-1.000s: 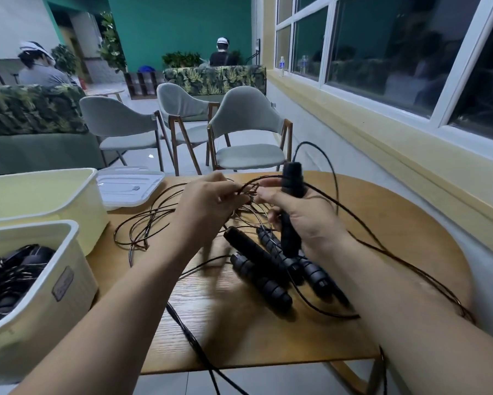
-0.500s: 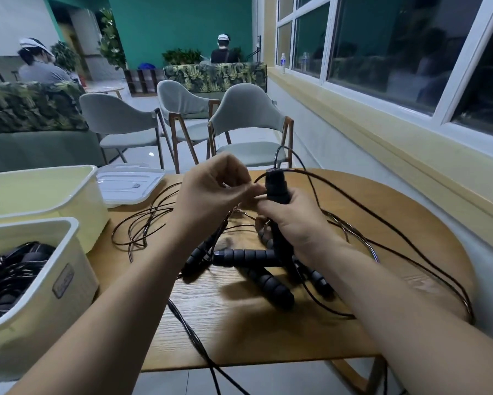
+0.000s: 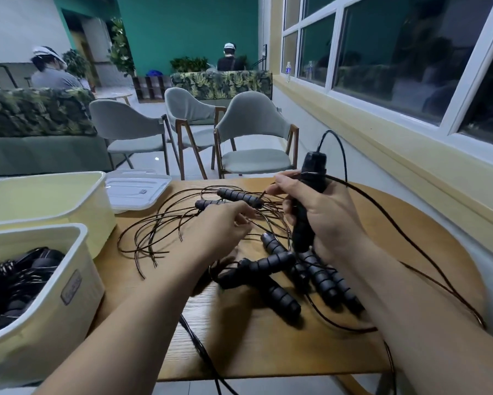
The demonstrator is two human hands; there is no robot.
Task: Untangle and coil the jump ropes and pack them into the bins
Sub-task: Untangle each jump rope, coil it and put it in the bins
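Your left hand has dropped from the knot to the cords on the counter, fingers nearly closed, pinching a strand. Your right hand still grips one handle upright above the loose handles. Left of them, the near bin holds packed ropes; this tangle looks far from coiled.

Matt black ribbed foam on the handle in the right hand, thin glossy dark cord left of that grip, grained bare wood on the table beneath, smooth cream plastic on the bins far left.
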